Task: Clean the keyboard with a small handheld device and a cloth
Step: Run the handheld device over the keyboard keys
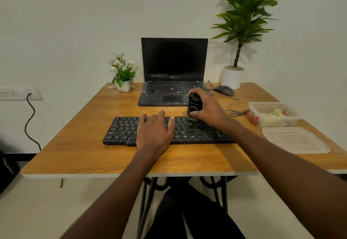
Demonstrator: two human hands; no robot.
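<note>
On the wooden table [75,156] we found the black keyboard [189,131] lying near the front edge, lengthwise left to right. We noted the left hand [155,132] resting flat on its middle keys, fingers [161,114] straight and slightly spread. The right hand [208,110] gripped a small black handheld device [194,106], fingers curled round it, its lower end touching the keyboard's far right rows. Beyond stood an open laptop [173,73], screen dark. To the right we recorded a mouse [224,90], a clear container [274,114] holding a pale cloth [275,114], and its lid [294,140] just beside.
</note>
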